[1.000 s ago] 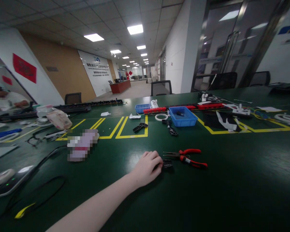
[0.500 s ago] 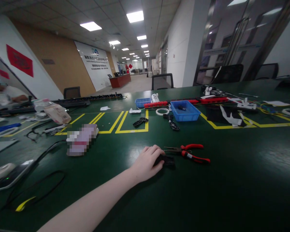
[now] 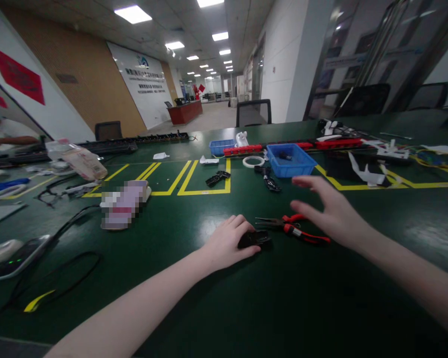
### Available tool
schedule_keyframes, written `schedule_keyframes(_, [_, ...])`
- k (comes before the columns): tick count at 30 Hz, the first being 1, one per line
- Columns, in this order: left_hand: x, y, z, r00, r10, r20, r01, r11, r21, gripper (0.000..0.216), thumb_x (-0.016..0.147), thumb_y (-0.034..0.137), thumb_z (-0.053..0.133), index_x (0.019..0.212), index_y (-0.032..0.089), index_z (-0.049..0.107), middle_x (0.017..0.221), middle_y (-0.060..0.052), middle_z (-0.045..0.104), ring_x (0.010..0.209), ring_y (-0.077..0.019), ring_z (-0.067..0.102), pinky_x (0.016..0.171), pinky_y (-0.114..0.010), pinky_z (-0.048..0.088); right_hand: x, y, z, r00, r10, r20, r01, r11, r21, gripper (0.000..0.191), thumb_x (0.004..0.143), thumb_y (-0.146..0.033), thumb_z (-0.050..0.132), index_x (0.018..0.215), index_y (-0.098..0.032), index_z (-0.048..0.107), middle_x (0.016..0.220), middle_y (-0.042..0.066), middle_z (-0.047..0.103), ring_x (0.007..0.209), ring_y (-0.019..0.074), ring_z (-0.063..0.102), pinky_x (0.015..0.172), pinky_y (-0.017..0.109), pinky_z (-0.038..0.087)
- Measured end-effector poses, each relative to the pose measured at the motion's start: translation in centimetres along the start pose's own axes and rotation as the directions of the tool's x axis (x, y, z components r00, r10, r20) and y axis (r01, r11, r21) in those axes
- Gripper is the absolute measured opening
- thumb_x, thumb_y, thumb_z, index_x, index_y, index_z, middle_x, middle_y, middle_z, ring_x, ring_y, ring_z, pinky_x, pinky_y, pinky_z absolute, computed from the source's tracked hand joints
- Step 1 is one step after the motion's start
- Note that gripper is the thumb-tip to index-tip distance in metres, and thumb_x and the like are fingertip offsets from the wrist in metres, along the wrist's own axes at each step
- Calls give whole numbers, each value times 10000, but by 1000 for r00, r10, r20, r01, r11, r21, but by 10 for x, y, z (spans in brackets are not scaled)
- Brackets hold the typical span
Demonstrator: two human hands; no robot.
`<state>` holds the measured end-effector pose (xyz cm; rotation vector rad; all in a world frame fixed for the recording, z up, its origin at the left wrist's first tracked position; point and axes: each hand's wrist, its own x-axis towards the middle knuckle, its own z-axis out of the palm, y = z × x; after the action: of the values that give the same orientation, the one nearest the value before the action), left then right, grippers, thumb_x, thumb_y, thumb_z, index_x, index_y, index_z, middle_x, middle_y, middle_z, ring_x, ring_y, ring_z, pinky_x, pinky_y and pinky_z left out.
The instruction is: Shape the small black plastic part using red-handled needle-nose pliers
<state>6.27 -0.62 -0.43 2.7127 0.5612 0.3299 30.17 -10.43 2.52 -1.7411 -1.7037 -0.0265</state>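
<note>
My left hand [image 3: 229, 242] is closed round a small black plastic part [image 3: 257, 238] on the green table; the fingers cover its left end. Just beyond that part lie long-nose pliers [image 3: 291, 229] with red handles, jaws pointing left and slightly apart. Over the pliers' handles hovers my right hand [image 3: 330, 211], thumb and fingers spread with nothing between them. Farther back sit a black jointed piece [image 3: 218, 178] inside a yellow taped box and another black piece with a bundled cable [image 3: 268, 180].
A blue bin [image 3: 291, 161] with a dark item inside stands behind my right hand, beside a white ring [image 3: 253, 161]. Red strips [image 3: 242, 149] run along the back. Leftward are a blurred-out phone-shaped object [image 3: 125, 205], a bottle [image 3: 78, 160] and black cables [image 3: 69, 226]. Another person [image 3: 7, 132] sits far left.
My right hand has come into view from the right, above the pliers. My left hand stays on the black part. The camera view has tilted down a little.
</note>
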Motion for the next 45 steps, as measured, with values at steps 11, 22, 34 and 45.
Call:
schedule_keyframes(11, [0,-12,1,991,-130,-18,120,951,-287,352,869,358,588,1156,184,483,1070,-39,610,898,-171,595,749,-305,496,-29,26,30,979,-62,193,132,916,-379,502,871,-578,424,1058,-144,597,1047,137,619,891,259,600,727,406,507])
schedule_keyframes(22, [2,-13,-3,999,-26,42,29,996,-80,320,864,361,605,1131,193,553,1075,-41,623,942,-189,599,767,-307,489,-7,29,29,931,-344,125,362,917,-167,366,824,-480,586,1015,-169,554,944,98,647,835,211,632,683,333,527])
schedule_keyframes(34, [3,-12,-2,1000,1,31,1,998,-63,341,860,363,594,1143,181,537,1044,-42,632,920,-191,601,764,-305,468,-17,25,26,886,-451,107,463,875,-140,375,782,-425,654,1035,-167,555,924,98,665,818,205,643,678,336,550])
schedule_keyframes(45, [3,-11,-3,999,-6,42,9,997,-75,325,863,348,591,1147,197,541,1066,-44,630,928,-186,600,757,-295,471,-18,22,26,900,-414,138,427,899,-91,346,778,-432,649,1003,-180,578,912,91,670,802,208,645,667,343,551])
